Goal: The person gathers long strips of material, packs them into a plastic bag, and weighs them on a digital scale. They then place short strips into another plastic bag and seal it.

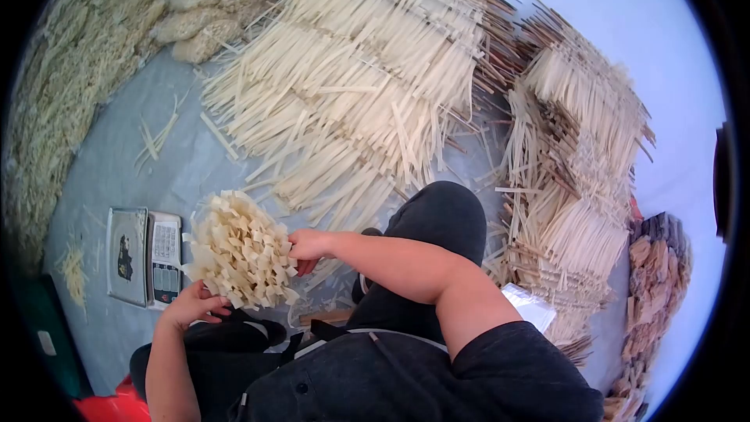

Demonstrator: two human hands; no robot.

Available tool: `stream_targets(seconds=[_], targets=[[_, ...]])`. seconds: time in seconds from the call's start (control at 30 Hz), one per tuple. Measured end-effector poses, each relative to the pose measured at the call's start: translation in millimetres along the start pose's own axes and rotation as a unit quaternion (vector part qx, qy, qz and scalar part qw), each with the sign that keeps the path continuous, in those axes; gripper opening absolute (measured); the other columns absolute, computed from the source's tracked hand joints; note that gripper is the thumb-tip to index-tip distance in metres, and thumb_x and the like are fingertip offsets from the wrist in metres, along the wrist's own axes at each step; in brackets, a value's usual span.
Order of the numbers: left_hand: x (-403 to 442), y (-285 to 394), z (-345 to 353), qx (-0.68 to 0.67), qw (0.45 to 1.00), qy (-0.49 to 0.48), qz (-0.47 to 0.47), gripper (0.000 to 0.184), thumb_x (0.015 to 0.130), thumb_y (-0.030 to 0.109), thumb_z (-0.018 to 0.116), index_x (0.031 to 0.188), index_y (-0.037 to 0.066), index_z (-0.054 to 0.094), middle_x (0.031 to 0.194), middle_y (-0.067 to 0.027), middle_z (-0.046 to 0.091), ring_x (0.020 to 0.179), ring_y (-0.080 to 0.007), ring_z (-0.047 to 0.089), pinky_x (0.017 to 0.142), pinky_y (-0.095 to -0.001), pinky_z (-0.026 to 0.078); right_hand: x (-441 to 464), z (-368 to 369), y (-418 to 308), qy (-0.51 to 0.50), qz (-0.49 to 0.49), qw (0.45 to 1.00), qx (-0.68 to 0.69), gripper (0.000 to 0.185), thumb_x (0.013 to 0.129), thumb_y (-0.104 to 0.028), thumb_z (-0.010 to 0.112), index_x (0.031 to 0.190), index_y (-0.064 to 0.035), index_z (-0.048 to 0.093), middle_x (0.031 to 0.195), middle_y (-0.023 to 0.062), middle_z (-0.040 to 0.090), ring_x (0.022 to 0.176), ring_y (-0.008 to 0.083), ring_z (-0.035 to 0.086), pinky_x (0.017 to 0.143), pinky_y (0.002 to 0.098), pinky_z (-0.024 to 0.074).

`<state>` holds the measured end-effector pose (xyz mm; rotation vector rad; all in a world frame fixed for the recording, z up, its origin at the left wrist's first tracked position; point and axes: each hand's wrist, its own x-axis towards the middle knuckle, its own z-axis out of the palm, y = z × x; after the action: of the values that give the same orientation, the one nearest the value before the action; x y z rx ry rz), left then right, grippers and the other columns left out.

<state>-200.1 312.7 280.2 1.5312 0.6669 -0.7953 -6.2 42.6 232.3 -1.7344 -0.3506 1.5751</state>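
Observation:
A thick bundle of pale flat strips (244, 246) stands in front of me, its uneven ends facing up towards the camera. My right hand (311, 245) grips its right side, with the fingers partly hidden behind the wrist and the strips. At the lower left edge, my left hand (195, 306) holds the bundle with bent, slightly parted fingers. Just left of the bundle lies a digital scale (127, 258) with a metal pan and a keypad; a dark patch shows on the pan. The bundle's lower end is hidden.
Large layered piles of similar strips (344, 86) spread ahead, and another stack (574, 148) runs along the right. Loose strips (160, 137) lie on the grey floor sheet (109, 156). Bulky pale heaps (78, 55) line the left; a green crate (55, 336) and red object (117, 405) sit lower left.

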Motion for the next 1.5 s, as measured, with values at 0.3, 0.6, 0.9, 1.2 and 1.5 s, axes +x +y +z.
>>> stream_targets(seconds=[0.3, 0.6, 0.9, 1.2, 1.5], targets=[[1, -2, 15, -0.034, 0.994, 0.1, 0.008, 0.054, 0.082, 0.008, 0.065, 0.128, 0.004, 0.038, 0.102, -0.0148, 0.065, 0.08, -0.0243, 0.069, 0.062, -0.035, 0.059, 17, 10, 8, -0.02, 0.002, 0.996, 0.081, 0.035, 0.084, -0.009, 0.052, 0.117, -0.0015, 0.054, 0.094, 0.0186, 0.07, 0.079, 0.0293, 0.072, 0.066, 0.0373, 0.0596], [15, -5, -1, -0.098, 0.968, 0.224, 0.062, 0.026, 0.082, 0.008, 0.058, 0.105, 0.004, 0.048, 0.073, -0.0076, 0.059, 0.056, -0.0171, 0.061, 0.052, -0.0315, 0.056, 28, 16, -14, -0.001, -0.027, 1.0, 0.015, 0.023, 0.09, -0.017, 0.047, 0.102, -0.0048, 0.063, 0.085, 0.0094, 0.069, 0.075, 0.0223, 0.071, 0.066, 0.0316, 0.056], [-7, 8, -25, -0.182, 0.93, 0.274, 0.164, 0.014, 0.079, 0.01, 0.06, 0.088, 0.009, 0.049, 0.067, -0.004, 0.057, 0.052, -0.0121, 0.055, 0.046, -0.0275, 0.048, 11, 1, -71, 0.032, -0.232, 0.965, 0.115, 0.015, 0.09, -0.02, 0.057, 0.079, -0.0099, 0.06, 0.064, 0.0015, 0.06, 0.055, 0.0099, 0.055, 0.053, 0.0239, 0.0426], [-28, 37, -34, -0.221, 0.91, 0.255, 0.242, 0.013, 0.079, 0.011, 0.06, 0.089, 0.011, 0.052, 0.068, -0.0015, 0.059, 0.05, -0.0092, 0.055, 0.047, -0.0222, 0.046, -27, 7, -111, 0.084, -0.332, 0.932, 0.121, 0.017, 0.087, -0.016, 0.055, 0.074, -0.0058, 0.057, 0.058, 0.0012, 0.053, 0.05, 0.0088, 0.047, 0.047, 0.0242, 0.0366], [-19, 35, -24, -0.21, 0.914, 0.272, 0.213, 0.011, 0.083, 0.014, 0.059, 0.092, 0.011, 0.052, 0.072, -0.0019, 0.061, 0.058, -0.0094, 0.059, 0.054, -0.0257, 0.052, -32, 8, -108, 0.124, -0.333, 0.93, 0.091, 0.015, 0.087, -0.013, 0.054, 0.075, -0.0047, 0.058, 0.057, 0.0003, 0.051, 0.051, 0.007, 0.045, 0.048, 0.0224, 0.0357]])
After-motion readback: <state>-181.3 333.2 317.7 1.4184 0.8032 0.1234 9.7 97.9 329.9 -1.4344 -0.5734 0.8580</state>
